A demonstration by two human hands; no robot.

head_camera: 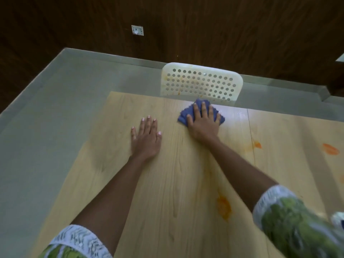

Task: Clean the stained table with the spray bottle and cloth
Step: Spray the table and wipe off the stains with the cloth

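A light wooden table (115, 164) fills the lower view. My right hand (202, 123) presses flat, fingers spread, on a crumpled blue cloth (183, 116) near the table's far edge. My left hand (146, 138) rests flat on the bare wood to the left of it, holding nothing. Orange stains mark the wood: one close to me (224, 207), and two at the right (257, 145) (330, 149). A wet sheen (234, 113) lies just right of the cloth. At the lower right edge a white object (337, 219) peeks out, too cut off to identify.
A white perforated chair back (201, 82), itself smeared with orange, stands against the table's far edge behind the cloth. Grey floor (46, 118) spreads left and beyond. A dark wood-panelled wall (204, 25) with a white socket (137, 30) closes the back.
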